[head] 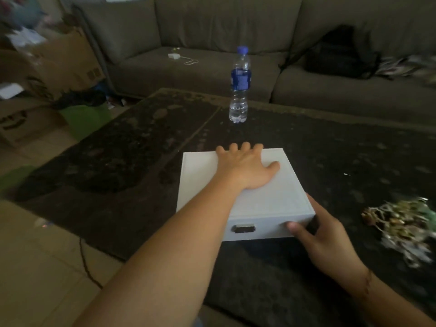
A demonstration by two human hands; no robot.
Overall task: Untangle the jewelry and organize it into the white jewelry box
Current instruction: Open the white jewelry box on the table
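The right hand [323, 234] gripped the near right corner of the white jewelry box [266, 199], its thumb pressed on the front face beside the metal latch [243, 228]. The left hand [247, 168] lay flat on the closed lid, fingers [245, 147] spread and curled over the far edge. The tangled jewelry [401, 227] lay on the dark surface [342, 149], well to the right of the right fingers. Beyond the left fingers stood a water bottle [239, 86].
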